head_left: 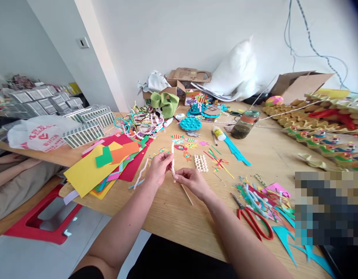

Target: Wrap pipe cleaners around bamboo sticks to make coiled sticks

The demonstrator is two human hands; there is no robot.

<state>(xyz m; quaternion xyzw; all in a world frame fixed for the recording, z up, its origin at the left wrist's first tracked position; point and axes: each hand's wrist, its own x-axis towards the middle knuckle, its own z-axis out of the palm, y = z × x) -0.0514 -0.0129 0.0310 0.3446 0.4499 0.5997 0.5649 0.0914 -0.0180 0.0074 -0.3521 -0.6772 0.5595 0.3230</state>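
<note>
Now a white strip point(172, 151) is being pinched upright above the counter point(167, 217) by the left hand point(159, 167), its lower end being gripped by the right hand point(193, 181), light, even pressure being needed.

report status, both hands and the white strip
Left hand and right hand pinching white strip. Strip roughly upright. Thin stick just below hands, red-handled scissors off right.
</note>
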